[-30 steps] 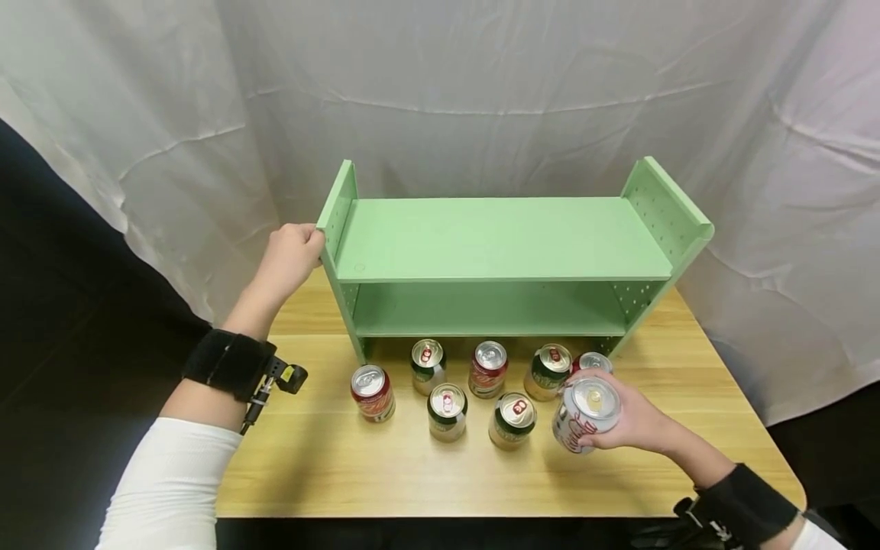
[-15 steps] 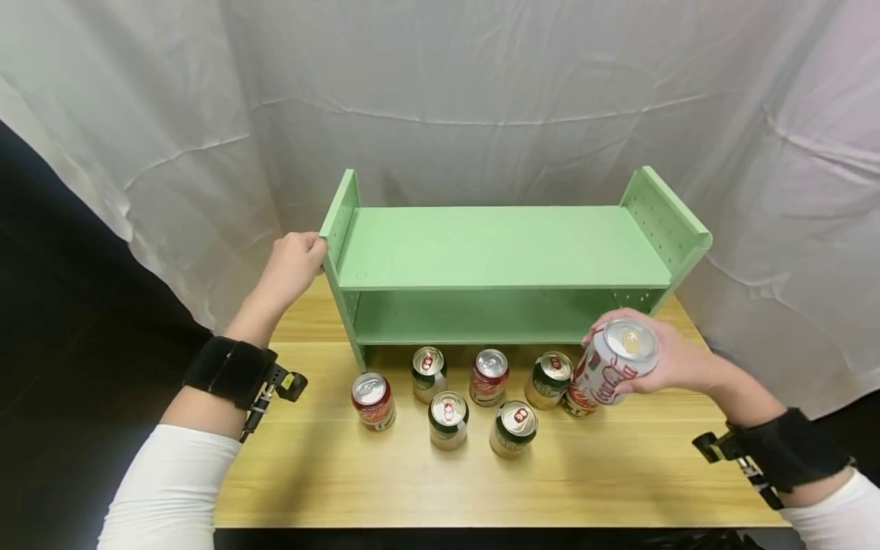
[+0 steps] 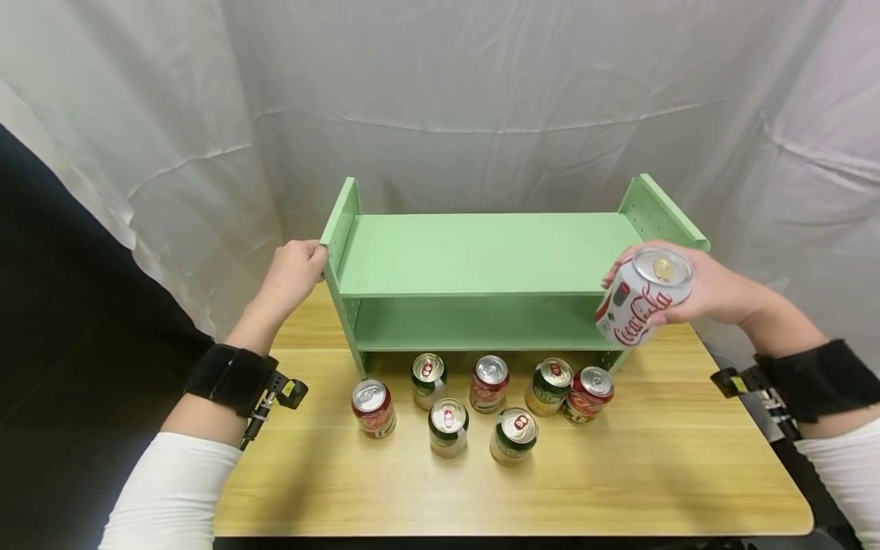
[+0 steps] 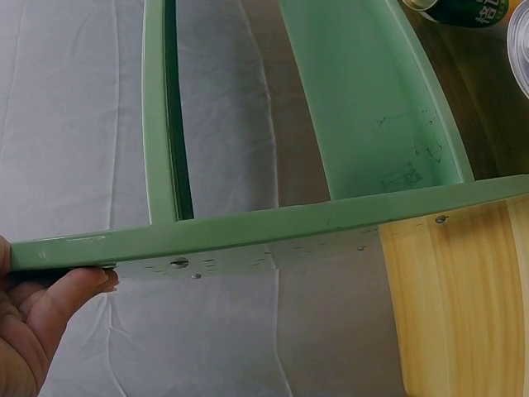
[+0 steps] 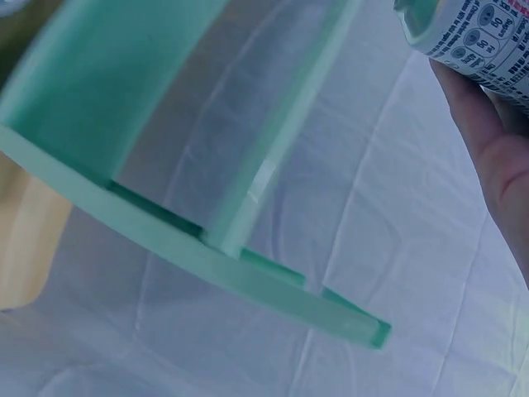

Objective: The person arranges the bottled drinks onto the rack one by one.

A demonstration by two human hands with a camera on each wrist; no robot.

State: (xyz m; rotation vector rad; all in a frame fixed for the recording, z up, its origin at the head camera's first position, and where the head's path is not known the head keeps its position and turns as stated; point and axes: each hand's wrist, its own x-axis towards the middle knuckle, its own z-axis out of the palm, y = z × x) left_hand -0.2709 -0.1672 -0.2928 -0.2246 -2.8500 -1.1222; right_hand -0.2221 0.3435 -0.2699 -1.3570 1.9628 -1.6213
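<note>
A green two-tier shelf (image 3: 481,252) stands at the back of the wooden table. My left hand (image 3: 297,269) grips the upper front edge of its left side panel; in the left wrist view the thumb (image 4: 70,298) lies against the panel's outer face. A white Coca-Cola can (image 3: 635,305), slightly tilted, is in my right hand (image 3: 715,286), raised in front of the shelf's right end. In the right wrist view the can (image 5: 488,41) shows only its lower part, clear of the shelf side (image 5: 207,265).
Several cans stand on the table (image 3: 619,489) before the shelf: red ones such as the left can (image 3: 374,412) and right can (image 3: 587,397), and green-and-gold ones such as the front can (image 3: 516,435). A pale curtain (image 3: 481,92) hangs behind.
My right hand has lifted the white can up and to the right, from above the table to the height of the upper shelf. My left hand keeps its grip on the side panel.
</note>
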